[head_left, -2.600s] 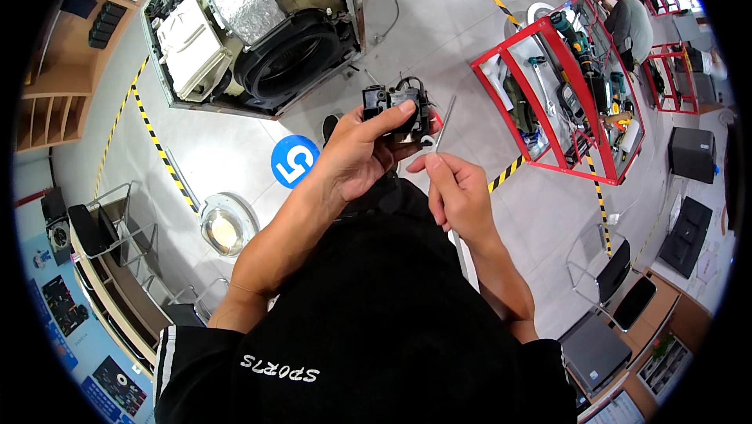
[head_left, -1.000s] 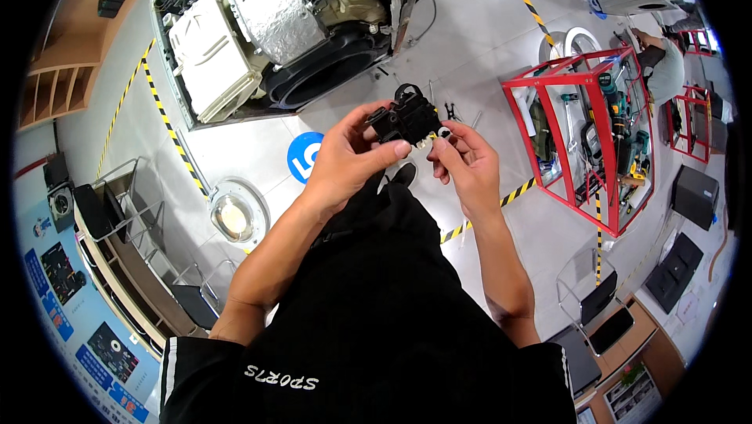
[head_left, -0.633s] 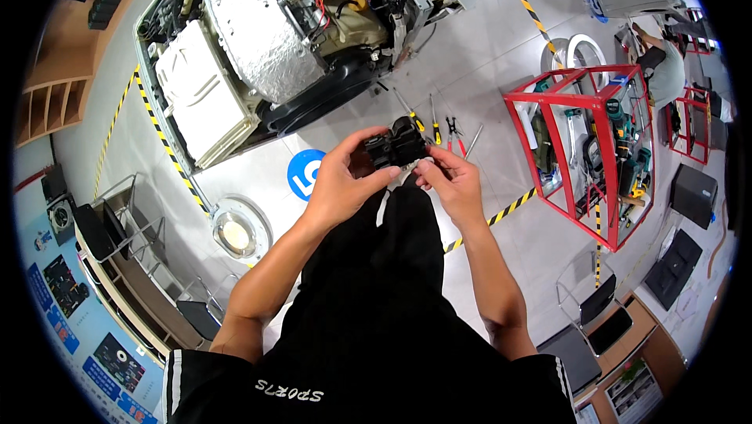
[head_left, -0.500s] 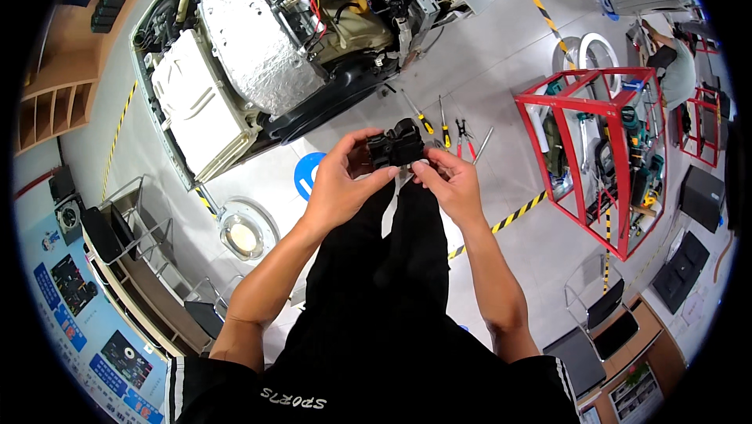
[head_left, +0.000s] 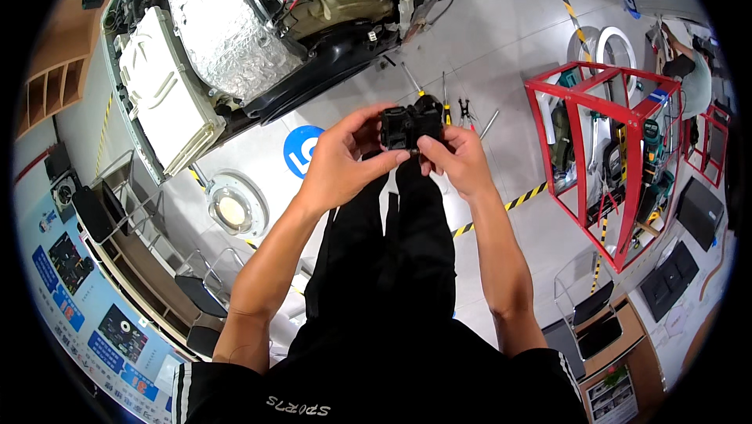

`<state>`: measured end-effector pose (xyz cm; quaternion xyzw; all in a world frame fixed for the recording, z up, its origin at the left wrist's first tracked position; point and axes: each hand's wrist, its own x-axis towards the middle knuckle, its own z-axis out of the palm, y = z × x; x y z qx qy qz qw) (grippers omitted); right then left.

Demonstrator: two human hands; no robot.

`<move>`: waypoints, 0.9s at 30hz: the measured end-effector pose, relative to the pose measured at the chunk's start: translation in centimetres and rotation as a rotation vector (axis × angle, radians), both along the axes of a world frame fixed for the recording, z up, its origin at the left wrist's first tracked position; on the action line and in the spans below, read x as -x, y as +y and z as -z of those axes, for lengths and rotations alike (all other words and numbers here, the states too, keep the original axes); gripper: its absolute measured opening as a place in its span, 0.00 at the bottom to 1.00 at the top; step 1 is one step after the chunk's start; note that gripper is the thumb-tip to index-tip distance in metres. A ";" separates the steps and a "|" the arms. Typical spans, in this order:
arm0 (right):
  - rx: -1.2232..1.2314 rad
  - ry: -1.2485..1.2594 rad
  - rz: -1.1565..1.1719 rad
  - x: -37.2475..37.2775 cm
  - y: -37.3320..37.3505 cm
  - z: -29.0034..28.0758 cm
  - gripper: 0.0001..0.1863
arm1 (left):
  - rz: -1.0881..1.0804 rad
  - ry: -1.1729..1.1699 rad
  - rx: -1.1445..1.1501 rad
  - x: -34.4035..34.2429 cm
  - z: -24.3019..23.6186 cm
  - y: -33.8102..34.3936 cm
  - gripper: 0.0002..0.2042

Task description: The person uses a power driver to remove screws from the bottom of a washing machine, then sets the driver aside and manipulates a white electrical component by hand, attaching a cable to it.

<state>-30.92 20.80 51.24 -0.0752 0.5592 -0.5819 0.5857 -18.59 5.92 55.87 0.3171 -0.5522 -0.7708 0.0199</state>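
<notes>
Between my two hands is a small black plastic part [head_left: 401, 128], blocky with a rounded end; its exact kind is unclear. My left hand [head_left: 345, 159] grips its left side, thumb along the lower edge and fingers curled behind. On the other side my right hand [head_left: 464, 161] pinches the lower right edge with thumb and fingers. The part is held above my legs, over the floor. Just beyond it lie yellow-and-black screwdrivers [head_left: 447, 114] and pliers [head_left: 467, 110], partly hidden by the part and my right hand.
A dismantled appliance [head_left: 227, 32] with foil covering and loose wires lies ahead on the left. A red-framed tool cart [head_left: 576, 99] stands right. A round door ring [head_left: 237, 204] lies left, a white ring [head_left: 616, 56] far right. Another person [head_left: 693, 79] is beyond the cart.
Both hands have turned the black part, showing more of its boxy face. My view has shifted, so the appliance sits higher and farther left.
</notes>
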 end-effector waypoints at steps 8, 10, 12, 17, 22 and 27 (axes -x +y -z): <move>-0.115 -0.233 0.122 1.3 -1.3 -2.0 0.14 | -0.080 -0.071 -0.217 0.4 2.0 -0.6 0.23; -0.142 -0.304 0.169 1.7 -1.5 -0.4 0.14 | -0.146 -0.098 -0.221 0.6 4.2 -1.4 0.22; -0.142 -0.361 0.229 1.9 -1.6 1.1 0.13 | -0.182 -0.114 -0.135 0.6 6.2 -2.6 0.18; -0.216 -0.557 0.370 2.6 -1.1 4.7 0.14 | -0.113 -0.216 0.352 0.7 10.9 -4.4 0.14; -0.201 -0.554 0.594 2.7 -1.9 8.7 0.12 | -0.093 -0.055 0.903 2.6 14.8 -5.1 0.16; -0.126 -0.523 0.669 2.8 -4.0 11.1 0.14 | 0.018 -0.063 1.229 5.2 17.3 -7.2 0.17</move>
